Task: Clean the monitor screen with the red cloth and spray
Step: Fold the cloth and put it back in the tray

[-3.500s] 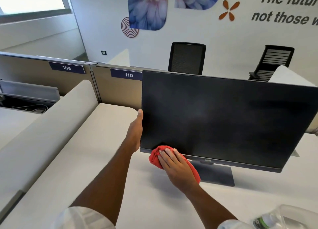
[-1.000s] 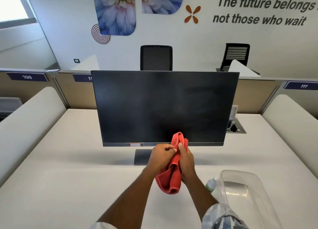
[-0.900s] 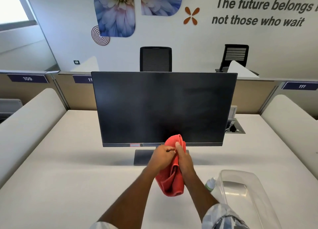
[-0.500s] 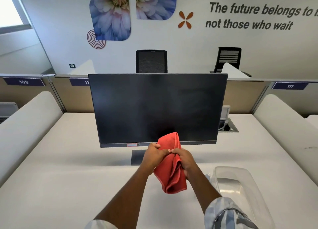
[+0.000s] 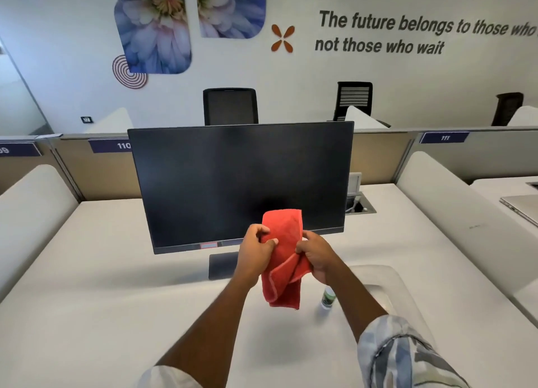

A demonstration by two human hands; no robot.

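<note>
The dark monitor [image 5: 238, 180] stands upright on the white desk [image 5: 102, 300], its screen facing me. In front of its lower edge I hold the red cloth [image 5: 283, 256] in the air with both hands. My left hand [image 5: 254, 252] pinches its left side and my right hand [image 5: 316, 253] grips its right side; the cloth hangs folded between them. A small spray bottle [image 5: 327, 297] with a green label stands on the desk, partly hidden behind my right forearm.
A clear plastic tray [image 5: 390, 282] lies on the desk at the right. A cable port [image 5: 359, 207] is set into the desk behind the monitor. Padded dividers flank the desk on both sides. A laptop [image 5: 521, 207] lies on the neighbouring desk at right.
Earlier my right hand wiped the screen's lower left while the left held the monitor's edge. Now both hands hold the cloth off the screen, and they have spread it wider apart in the last second.
</note>
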